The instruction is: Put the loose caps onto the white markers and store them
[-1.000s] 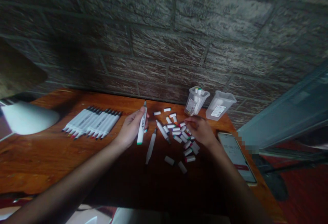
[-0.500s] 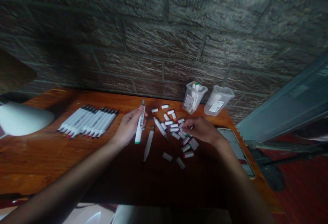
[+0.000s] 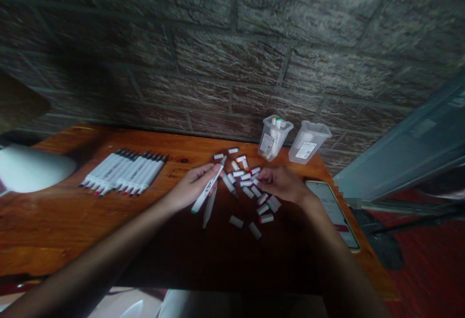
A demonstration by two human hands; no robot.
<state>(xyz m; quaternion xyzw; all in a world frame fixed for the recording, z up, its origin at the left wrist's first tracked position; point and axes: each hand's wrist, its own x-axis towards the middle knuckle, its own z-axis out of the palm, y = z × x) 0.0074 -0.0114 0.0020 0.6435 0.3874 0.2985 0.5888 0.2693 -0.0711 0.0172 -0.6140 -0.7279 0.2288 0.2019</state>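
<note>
My left hand (image 3: 194,184) is closed around a white marker (image 3: 208,189) with a green end and its grey nib end bare, pointing up and right. Under it lie a second uncapped marker (image 3: 209,209) and, just to the right, a third one (image 3: 228,182). My right hand (image 3: 283,182) has its fingers curled together at the right side of a loose pile of white marker caps (image 3: 248,192) with coloured ends. Its fingertips touch the pile; whatever is between them is hidden.
A row of white markers (image 3: 123,172) lies on the wooden table (image 3: 174,255) at left. Two clear plastic containers stand by the brick wall: one (image 3: 274,138) holds a few things, the other (image 3: 308,143) is beside it. A phone (image 3: 334,214) lies at right, a white lamp (image 3: 32,167) at far left.
My left hand has moved right and tilted the marker further to the right, its nib now nearer the caps. My right hand has shifted slightly left, staying at the pile.
</note>
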